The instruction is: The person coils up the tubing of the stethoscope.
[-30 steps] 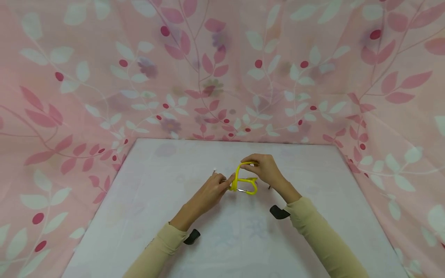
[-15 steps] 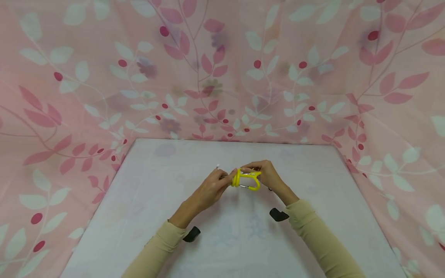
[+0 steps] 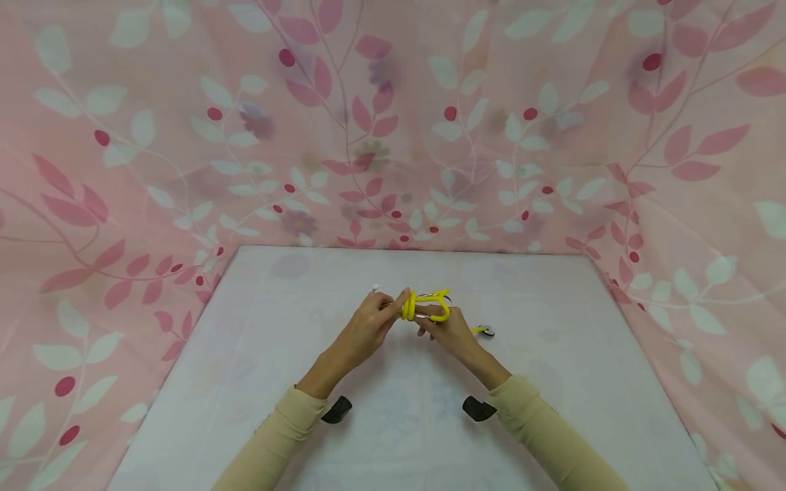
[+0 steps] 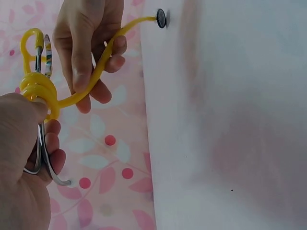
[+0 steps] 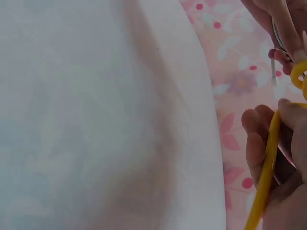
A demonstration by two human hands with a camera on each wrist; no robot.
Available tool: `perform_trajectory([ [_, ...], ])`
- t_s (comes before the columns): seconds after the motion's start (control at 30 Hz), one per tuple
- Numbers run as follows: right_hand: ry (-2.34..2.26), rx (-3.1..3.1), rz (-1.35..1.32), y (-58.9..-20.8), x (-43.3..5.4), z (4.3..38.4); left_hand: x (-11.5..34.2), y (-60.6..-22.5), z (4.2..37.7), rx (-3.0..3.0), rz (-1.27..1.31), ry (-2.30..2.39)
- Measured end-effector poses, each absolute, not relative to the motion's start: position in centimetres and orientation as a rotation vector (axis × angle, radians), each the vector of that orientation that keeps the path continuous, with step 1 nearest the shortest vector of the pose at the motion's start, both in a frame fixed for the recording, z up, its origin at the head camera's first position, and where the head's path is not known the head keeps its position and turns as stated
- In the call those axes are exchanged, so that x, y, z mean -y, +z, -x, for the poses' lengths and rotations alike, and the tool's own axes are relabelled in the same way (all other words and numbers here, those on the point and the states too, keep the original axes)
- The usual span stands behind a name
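A stethoscope with yellow tubing is held above the table, its tubing wound several times round its middle. My left hand grips it at the wraps, thumb against the coils. The metal ear tubes run down past the left fingers to a pale ear tip. My right hand, just right of the coils, pinches the loose tubing between thumb and fingers. Beyond that hand the tubing ends in a round chestpiece, which hangs free. A folded yellow loop sticks out right of the wraps.
The white-covered table spreads below both hands. Pink leaf-patterned cloth surrounds its back and sides. A black wrist device sits under the left sleeve, and another black device under the right.
The right hand has come down from above the stethoscope to below its yellow loop, bringing the tubing round the coils. The chestpiece now shows right of that hand. The left hand keeps its grip.
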State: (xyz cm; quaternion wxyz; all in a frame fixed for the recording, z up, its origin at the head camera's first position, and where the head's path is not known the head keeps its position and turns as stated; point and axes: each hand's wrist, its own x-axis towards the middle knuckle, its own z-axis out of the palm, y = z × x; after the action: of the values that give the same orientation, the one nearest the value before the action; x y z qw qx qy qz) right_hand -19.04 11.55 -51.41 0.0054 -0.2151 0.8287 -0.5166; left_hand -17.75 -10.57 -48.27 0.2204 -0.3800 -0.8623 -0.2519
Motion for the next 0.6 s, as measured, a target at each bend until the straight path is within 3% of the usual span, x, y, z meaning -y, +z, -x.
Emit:
perform_trajectory([
  [0.6, -1.440, -2.737, 0.775, -52.1, -11.1, 16.8, 10.7, -49.7, 18.7, 2.439, 0.977, -0.693],
])
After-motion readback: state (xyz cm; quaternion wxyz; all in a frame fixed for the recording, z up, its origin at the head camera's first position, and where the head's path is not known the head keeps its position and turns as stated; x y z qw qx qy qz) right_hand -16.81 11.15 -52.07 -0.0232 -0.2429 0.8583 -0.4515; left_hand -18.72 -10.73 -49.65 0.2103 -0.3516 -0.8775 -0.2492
